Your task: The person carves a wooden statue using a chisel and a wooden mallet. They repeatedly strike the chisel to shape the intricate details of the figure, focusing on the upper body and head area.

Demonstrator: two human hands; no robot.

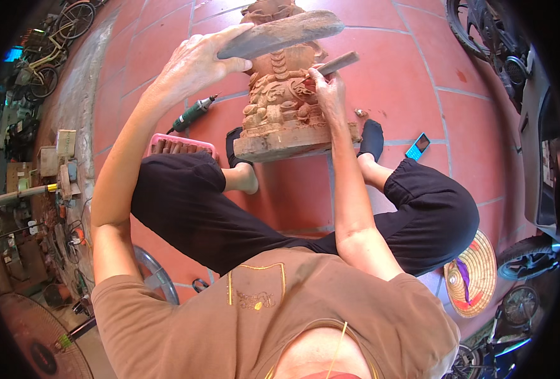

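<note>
A carved wooden statue point(273, 104) with raised relief stands on its thick block base between my feet. My left hand point(196, 63) is wrapped round one end of a flat, worn wooden mallet point(286, 33), raised across the upper part of the statue. Low against the statue's right side, my right hand point(332, 98) grips a chisel by its wooden handle point(340, 62). The handle's free end points up and right, below the mallet and apart from it. The chisel's tip is directed at the carved front; whether it touches the wood is hard to see.
A pink tray point(212, 148) of several wooden-handled tools sits by my left knee, near a green rotary power tool point(193, 114). A blue phone point(417, 146) lies right on the red tiles; a straw hat point(486, 278) is beside my right knee. A motorbike point(514, 63) stands far right, a fan point(40, 341) lower left.
</note>
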